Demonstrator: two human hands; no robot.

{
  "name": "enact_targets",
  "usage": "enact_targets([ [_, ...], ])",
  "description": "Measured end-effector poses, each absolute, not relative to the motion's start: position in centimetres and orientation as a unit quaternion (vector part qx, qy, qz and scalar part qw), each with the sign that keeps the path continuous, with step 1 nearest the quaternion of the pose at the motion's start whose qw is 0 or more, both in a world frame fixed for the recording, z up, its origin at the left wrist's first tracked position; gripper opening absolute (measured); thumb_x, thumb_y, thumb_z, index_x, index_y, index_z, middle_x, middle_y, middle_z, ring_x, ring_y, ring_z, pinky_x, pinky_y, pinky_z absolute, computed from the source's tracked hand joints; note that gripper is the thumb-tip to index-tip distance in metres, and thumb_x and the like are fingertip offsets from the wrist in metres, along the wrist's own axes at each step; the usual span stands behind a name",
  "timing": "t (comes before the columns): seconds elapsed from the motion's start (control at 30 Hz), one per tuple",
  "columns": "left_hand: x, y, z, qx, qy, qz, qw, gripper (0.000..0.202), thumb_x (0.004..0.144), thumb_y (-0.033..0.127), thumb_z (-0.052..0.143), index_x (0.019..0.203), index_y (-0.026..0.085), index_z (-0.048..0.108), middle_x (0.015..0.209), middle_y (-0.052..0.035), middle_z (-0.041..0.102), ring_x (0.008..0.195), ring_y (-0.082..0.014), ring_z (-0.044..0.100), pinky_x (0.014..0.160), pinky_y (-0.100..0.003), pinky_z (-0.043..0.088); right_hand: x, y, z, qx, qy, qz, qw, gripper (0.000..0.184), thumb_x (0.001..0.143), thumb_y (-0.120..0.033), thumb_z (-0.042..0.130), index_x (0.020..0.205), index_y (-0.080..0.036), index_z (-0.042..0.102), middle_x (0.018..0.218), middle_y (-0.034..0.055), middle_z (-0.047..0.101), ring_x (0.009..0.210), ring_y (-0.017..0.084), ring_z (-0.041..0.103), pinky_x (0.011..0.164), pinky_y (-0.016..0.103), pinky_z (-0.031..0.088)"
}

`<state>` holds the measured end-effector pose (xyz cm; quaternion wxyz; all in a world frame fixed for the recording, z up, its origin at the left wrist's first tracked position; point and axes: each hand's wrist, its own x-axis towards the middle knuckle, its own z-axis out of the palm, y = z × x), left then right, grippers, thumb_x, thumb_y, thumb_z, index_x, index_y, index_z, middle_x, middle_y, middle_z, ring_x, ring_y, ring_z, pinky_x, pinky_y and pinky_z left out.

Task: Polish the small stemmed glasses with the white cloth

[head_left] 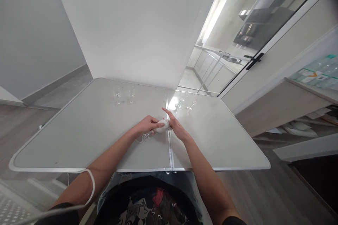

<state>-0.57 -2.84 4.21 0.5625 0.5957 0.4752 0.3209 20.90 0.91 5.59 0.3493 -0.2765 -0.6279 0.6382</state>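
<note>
— Two hands on one piece, is that right? What does the head view give you?

— Yes. The left hand [146, 125] and right hand [176, 127] meet over the centre seam [170, 153] of the table [79, 130]. Between them lies a stemmed glass [144, 136] on its side, its bowl wrapped in a white cloth [163, 125]. Bowl and cloth sit just left of the seam, and the stem and foot point further left, low over the tabletop.

— And the fingers?

— Those of the left hand are curled closed over the glass where the stem meets the bowl. The right hand presses the cloth against the bowl from the seam side. Its index finger sticks out straight, and the others are hidden behind the cloth, so I can only judge that they are gripping it.

— How would you do the wiping well?

— My judgement: support the bowl, not the stem, since twisting one against the other is how thin stems snap. Keep cloth between skin and glass, turn gently, and stay low over the table.

— Anything nearby to mind?

— More clear glasses stand at the far edge: one cluster [123, 97] well left of the seam, another [185, 105] just right of it. Both are clear of the elbows, though the right cluster is the nearer to the hands.
</note>
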Motion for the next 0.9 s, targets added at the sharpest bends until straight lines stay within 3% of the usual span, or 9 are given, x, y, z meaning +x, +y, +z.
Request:
enact_targets([
  [0.07,-0.1,-3.2,3.8,0.689,0.505,0.328,0.403,0.053,0.08,0.066,0.068,0.098,0.017,0.076,0.07,-0.0049,0.069,0.058,-0.0162,0.059,0.057,-0.026,0.041,20.8,1.0,6.2,-0.29,-0.61,0.673,0.301,0.089,0.086,-0.082,0.047,0.155,-0.025,0.041,0.079,0.002,0.069,0.081,0.022,0.065,0.084,0.038,0.053],
  [0.13,0.6,-3.5,3.3,0.75,0.522,0.327,0.239,0.051,0.08,0.06,0.071,0.111,0.019,0.074,0.091,-0.009,0.075,0.07,-0.02,0.065,0.064,-0.028,0.044,20.7,1.1,6.7,-0.315,-0.564,0.711,0.278,0.092,0.088,-0.085,0.035,0.158,-0.025,0.036,0.074,0.0015,0.068,0.075,0.022,0.064,0.079,0.036,0.052],
  [0.23,1.7,-3.8,2.9,0.77,0.529,0.334,0.126,0.053,0.083,0.054,0.07,0.123,0.019,0.07,0.119,-0.0163,0.072,0.083,-0.0234,0.069,0.073,-0.031,0.046,20.6,1.2,7.1,-0.353,-0.506,0.735,0.281,0.094,0.089,-0.085,0.028,0.159,-0.022,0.032,0.071,0.0024,0.067,0.07,0.022,0.063,0.073,0.035,0.051],
  [0.33,2.1,-3.9,3.2,0.732,0.525,0.375,0.219,0.052,0.084,0.06,0.068,0.117,0.02,0.072,0.103,-0.0112,0.075,0.074,-0.02,0.067,0.068,-0.028,0.045,20.8,0.9,7.2,-0.361,-0.537,0.687,0.331,0.084,0.092,-0.079,0.038,0.157,-0.025,0.037,0.07,0.0011,0.065,0.066,0.021,0.06,0.067,0.033,0.05],
  [0.47,1.5,-3.5,3.8,0.583,0.456,0.379,0.555,0.064,0.086,0.074,0.054,0.096,0.013,0.074,0.062,-0.0031,0.061,0.05,-0.0123,0.053,0.052,-0.024,0.038,21.0,0.4,6.8,-0.303,-0.582,0.653,0.377,0.077,0.092,-0.074,0.044,0.154,-0.03,0.042,0.082,0.0031,0.069,0.065,0.021,0.058,0.062,0.034,0.05],
  [0.6,0.8,-2.8,3.8,0.453,0.376,0.348,0.73,0.068,0.084,0.075,0.056,0.109,0.014,0.068,0.07,-0.0059,0.066,0.046,-0.0082,0.048,0.049,-0.022,0.037,20.7,0.5,6.5,-0.247,-0.562,0.689,0.384,0.084,0.09,-0.08,0.038,0.155,-0.026,0.037,0.085,0.006,0.07,0.06,0.022,0.059,0.055,0.036,0.05],
  [0.67,0.8,-2.7,3.7,0.456,0.389,0.359,0.716,0.066,0.085,0.074,0.057,0.102,0.012,0.07,0.069,-0.0067,0.067,0.045,-0.0072,0.046,0.048,-0.021,0.034,20.4,0.7,6.5,-0.252,-0.555,0.692,0.387,0.082,0.091,-0.078,0.04,0.154,-0.026,0.038,0.075,0.0032,0.066,0.058,0.021,0.058,0.055,0.034,0.05],
  [0.77,1.2,-3.0,3.5,0.539,0.45,0.391,0.594,0.063,0.086,0.072,0.056,0.079,0.011,0.069,0.052,-0.0022,0.058,0.044,-0.0087,0.045,0.048,-0.022,0.032,20.1,1.3,6.7,-0.275,-0.542,0.689,0.394,0.077,0.092,-0.075,0.042,0.152,-0.027,0.042,0.068,-0.0004,0.061,0.059,0.019,0.057,0.059,0.032,0.05],
  [0.9,1.9,-3.6,3.3,0.664,0.518,0.395,0.369,0.053,0.088,0.066,0.058,0.096,0.016,0.072,0.059,0.001,0.062,0.054,-0.0135,0.055,0.058,-0.024,0.039,20.2,1.9,6.6,-0.307,-0.528,0.673,0.417,0.071,0.093,-0.074,0.043,0.146,-0.027,0.049,0.069,-0.0014,0.06,0.065,0.018,0.057,0.063,0.029,0.048],
])
